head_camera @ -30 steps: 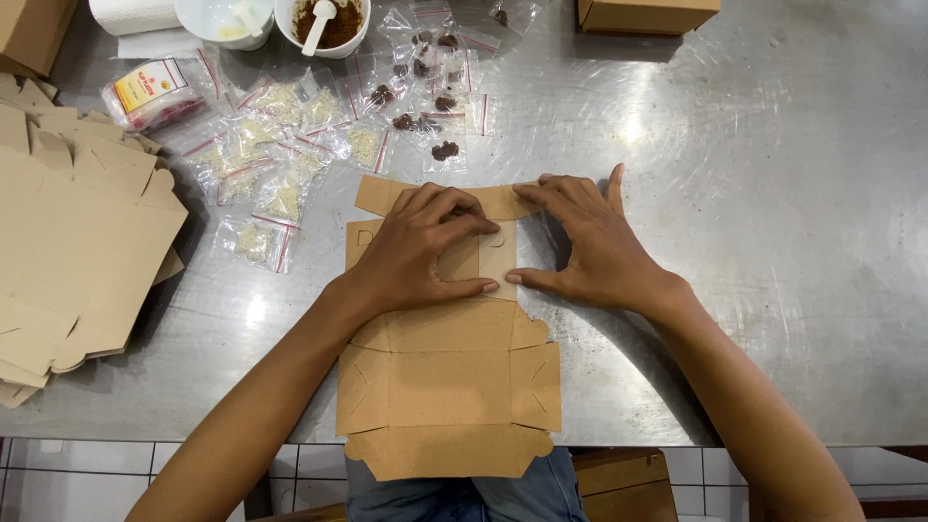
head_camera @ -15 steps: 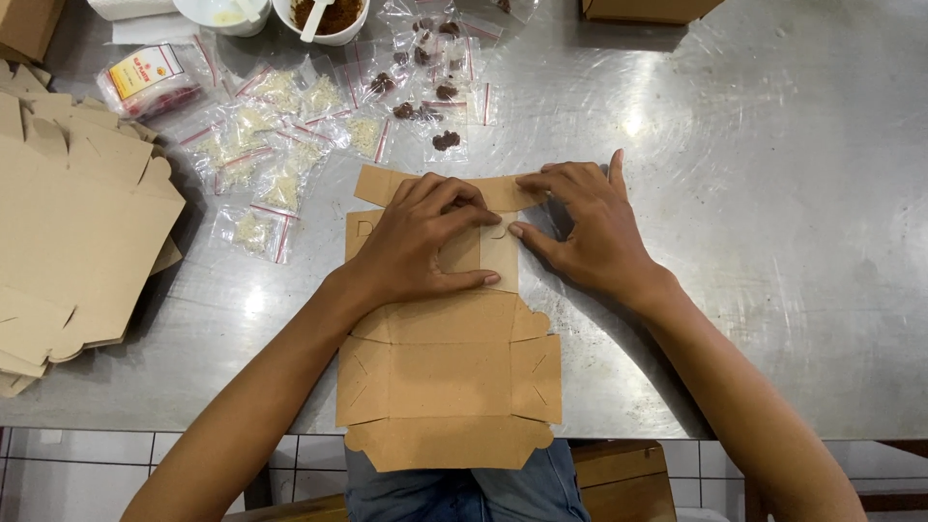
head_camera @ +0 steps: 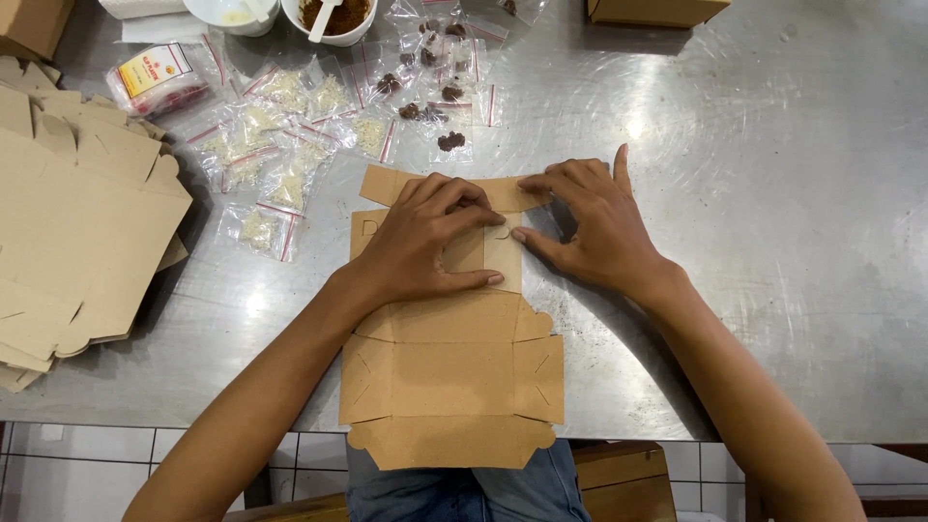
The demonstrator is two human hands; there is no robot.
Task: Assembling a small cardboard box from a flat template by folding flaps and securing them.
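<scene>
Flat brown box blank [head_camera: 452,377] lies on steel table [head_camera: 773,242], near edge; only top flap getting creased, rest unfolded, so early stage imo. Left hand [head_camera: 425,242] & right hand [head_camera: 590,227] both pressed flat on flap, fingers spread, gripping nothing. Stack of blanks [head_camera: 77,222] left. Clear sachets w/ red strips [head_camera: 280,145] behind, red-yellow packet [head_camera: 159,77] far left

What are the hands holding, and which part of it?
Both the left hand and right hand press the flat cardboard box down at its far end.
</scene>
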